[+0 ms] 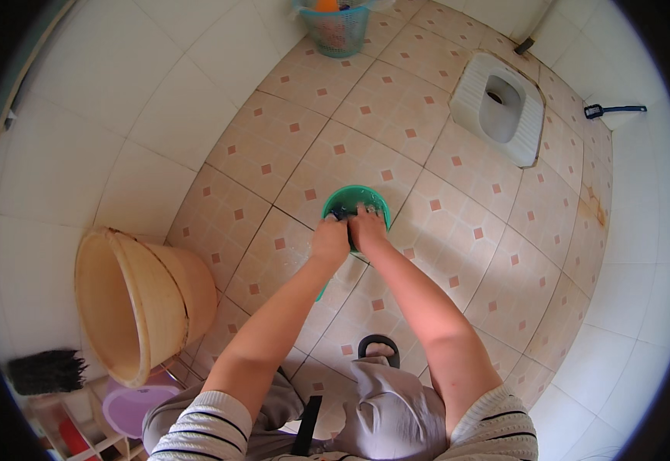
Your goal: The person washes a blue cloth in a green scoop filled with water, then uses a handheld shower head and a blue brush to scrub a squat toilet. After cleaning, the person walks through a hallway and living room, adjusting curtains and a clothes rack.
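Observation:
A round green plastic basin (356, 188) sits on the tiled floor in front of me, with some water in it. A thin green strip like a handle (322, 291) shows beyond my left wrist. Over the basin's near left side, my left hand (330, 237) is closed on a dark, wet-looking item (339, 210), perhaps cloth; its exact kind is unclear. My right hand (368, 229) reaches inside the basin beside it, fingers stretched and slightly apart. More of the dark item shows between both hands, partly hidden by them.
A large cream bucket (200, 288) lies tipped at left, above a purple basin (136, 407) and near a black brush (46, 372). A squat toilet (465, 104) is set in the floor at far right. A teal basket (336, 34) stands at the far wall; a dark-headed brush (616, 111) is at right.

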Demonstrator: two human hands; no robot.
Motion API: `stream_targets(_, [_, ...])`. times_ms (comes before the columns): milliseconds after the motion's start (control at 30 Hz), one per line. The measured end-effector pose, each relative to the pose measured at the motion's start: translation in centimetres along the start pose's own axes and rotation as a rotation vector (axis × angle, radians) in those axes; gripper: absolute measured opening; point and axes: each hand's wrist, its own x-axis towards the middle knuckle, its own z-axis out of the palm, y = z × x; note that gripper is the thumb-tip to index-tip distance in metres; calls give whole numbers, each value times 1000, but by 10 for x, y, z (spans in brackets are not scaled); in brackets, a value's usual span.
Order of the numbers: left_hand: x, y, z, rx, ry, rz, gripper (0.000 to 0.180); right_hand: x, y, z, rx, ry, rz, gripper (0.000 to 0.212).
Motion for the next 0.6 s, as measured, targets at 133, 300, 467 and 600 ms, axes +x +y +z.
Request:
stream_targets(133, [20,-8,14,-398,-139,-126,47,12,2,3,258,1,104,23])
stream_targets(300, [20,2,-16,-1623,-357,-642,59,16,6,-42,646,93,77,18])
stream_targets(467, [23,13,-23,-1873,-410,-492,53,-2,-1,-132,1173,-155,-155,17])
stream_targets(600, [44,-13,28,-2005,-139,-393,50,0,-14,-119,1521,218,-126,17])
